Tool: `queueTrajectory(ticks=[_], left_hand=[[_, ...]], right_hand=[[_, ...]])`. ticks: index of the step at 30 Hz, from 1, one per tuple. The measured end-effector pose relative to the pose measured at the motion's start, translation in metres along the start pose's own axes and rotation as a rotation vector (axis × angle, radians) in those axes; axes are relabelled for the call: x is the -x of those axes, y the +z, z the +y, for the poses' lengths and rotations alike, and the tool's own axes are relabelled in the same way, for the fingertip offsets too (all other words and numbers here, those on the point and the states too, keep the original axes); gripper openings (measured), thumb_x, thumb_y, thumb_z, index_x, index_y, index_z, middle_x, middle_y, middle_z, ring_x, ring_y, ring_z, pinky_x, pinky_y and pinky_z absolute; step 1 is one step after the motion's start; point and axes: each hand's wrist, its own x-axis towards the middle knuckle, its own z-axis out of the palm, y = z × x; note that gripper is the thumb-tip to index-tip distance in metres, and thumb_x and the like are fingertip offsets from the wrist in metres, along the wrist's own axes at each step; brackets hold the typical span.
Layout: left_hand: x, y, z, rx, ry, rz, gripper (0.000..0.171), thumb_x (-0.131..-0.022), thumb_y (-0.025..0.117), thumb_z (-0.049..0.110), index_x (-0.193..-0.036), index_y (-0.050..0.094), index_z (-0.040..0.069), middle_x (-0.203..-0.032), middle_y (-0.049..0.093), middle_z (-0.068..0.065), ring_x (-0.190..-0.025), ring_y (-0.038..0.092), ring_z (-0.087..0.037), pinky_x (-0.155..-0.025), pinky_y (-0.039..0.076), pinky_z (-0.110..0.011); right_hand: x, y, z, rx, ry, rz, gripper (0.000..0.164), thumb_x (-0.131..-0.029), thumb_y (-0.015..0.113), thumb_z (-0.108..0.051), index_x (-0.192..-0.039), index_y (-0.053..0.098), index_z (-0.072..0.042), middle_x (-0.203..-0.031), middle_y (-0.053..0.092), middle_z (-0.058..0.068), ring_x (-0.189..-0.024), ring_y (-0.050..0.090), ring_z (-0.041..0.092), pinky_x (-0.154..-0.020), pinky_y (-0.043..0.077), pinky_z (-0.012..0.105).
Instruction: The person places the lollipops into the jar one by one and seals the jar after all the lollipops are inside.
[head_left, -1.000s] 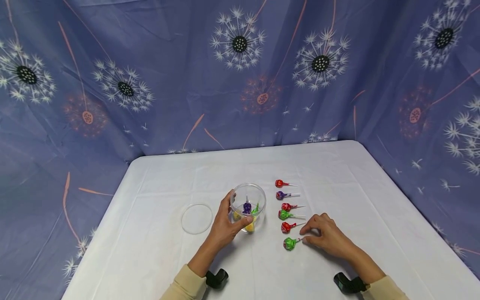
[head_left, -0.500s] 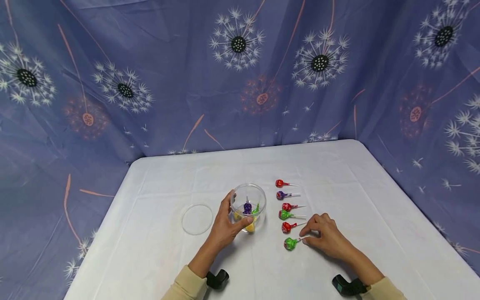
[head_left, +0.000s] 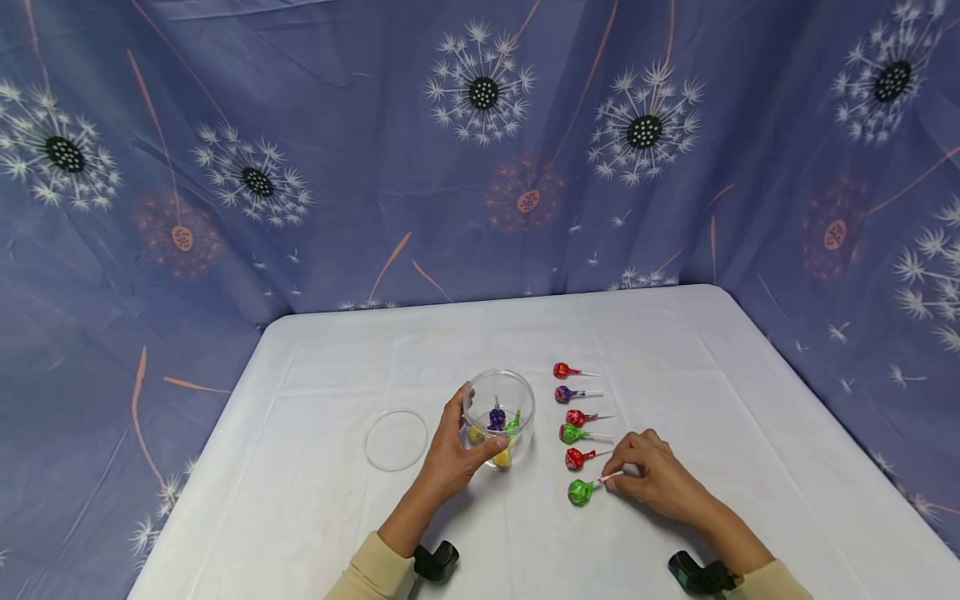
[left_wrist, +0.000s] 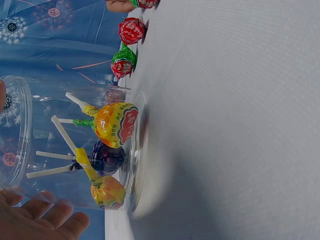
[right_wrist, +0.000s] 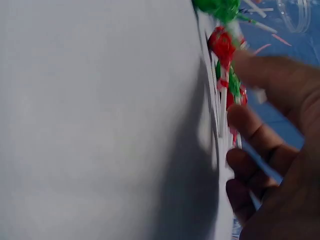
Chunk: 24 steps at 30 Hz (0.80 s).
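My left hand (head_left: 453, 454) grips a clear plastic jar (head_left: 517, 408) by its side, thumb in front and fingers behind. Inside the jar stand several wrapped lollipops, among them a yellow lollipop (left_wrist: 114, 125) and a dark purple lollipop (left_wrist: 107, 159), sticks towards the mouth. With thumb and forefinger my right hand (head_left: 656, 475) pinches the stick of a green lollipop (head_left: 580, 492), the nearest of a column on the table. In the right wrist view this green lollipop (right_wrist: 217, 7) is partly cut off and the thumb is blurred.
Beyond the pinched one lie a red lollipop (head_left: 575, 459), a green lollipop (head_left: 570, 433), another red lollipop (head_left: 575, 417), a purple lollipop (head_left: 564, 394) and the farthest red lollipop (head_left: 562, 370). A clear round lid (head_left: 396, 440) lies left of the jar on the white-covered table (head_left: 300, 508).
My right fingers have closed on the green lollipop's stick, whose white end now shows past the fingertips. The left hand and jar stay in place; the head view shifts slightly.
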Motion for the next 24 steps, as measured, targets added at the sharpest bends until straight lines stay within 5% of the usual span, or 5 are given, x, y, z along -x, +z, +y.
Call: queueTrajectory(ticks=[6,12,18,24], left_hand=[[0.008,-0.005,0.026,0.024,0.000,-0.013,0.088,-0.082,0.074,0.019,-0.150,0.019,0.005,-0.152,0.028,-0.019,-0.141,0.027,-0.037,-0.116,0.023,-0.054],[0.014,-0.009,0.041,0.020,-0.005,-0.017,0.087,-0.083,0.073,0.020,-0.149,0.020,0.003,-0.151,0.028,-0.020,-0.141,0.028,-0.038,-0.116,0.024,-0.054],[0.012,-0.009,0.035,0.026,0.015,-0.013,0.087,-0.082,0.073,0.019,-0.149,0.020,0.002,-0.150,0.029,-0.022,-0.139,0.029,-0.039,-0.114,0.025,-0.056],[0.003,-0.003,0.012,0.013,0.011,-0.002,0.089,-0.081,0.075,0.020,-0.150,0.020,0.010,-0.152,0.028,-0.016,-0.141,0.029,-0.034,-0.115,0.025,-0.053]], right_hand=[[-0.005,-0.006,-0.008,-0.033,-0.074,0.024,0.027,-0.073,0.079,-0.015,-0.078,0.067,-0.038,-0.088,0.055,-0.022,-0.087,0.038,-0.002,-0.073,0.034,0.024],[-0.015,-0.008,-0.015,-0.048,-0.135,0.095,0.024,-0.073,0.079,-0.011,-0.078,0.069,-0.032,-0.088,0.056,-0.021,-0.088,0.039,-0.002,-0.075,0.035,0.023],[-0.026,-0.015,-0.027,-0.089,-0.171,0.156,0.025,-0.074,0.077,-0.006,-0.079,0.069,-0.029,-0.089,0.057,-0.016,-0.090,0.040,0.001,-0.073,0.038,0.026],[-0.041,-0.027,-0.045,-0.165,-0.173,0.183,0.017,-0.076,0.077,-0.009,-0.081,0.070,-0.024,-0.091,0.058,-0.012,-0.093,0.041,0.003,-0.074,0.039,0.025]])
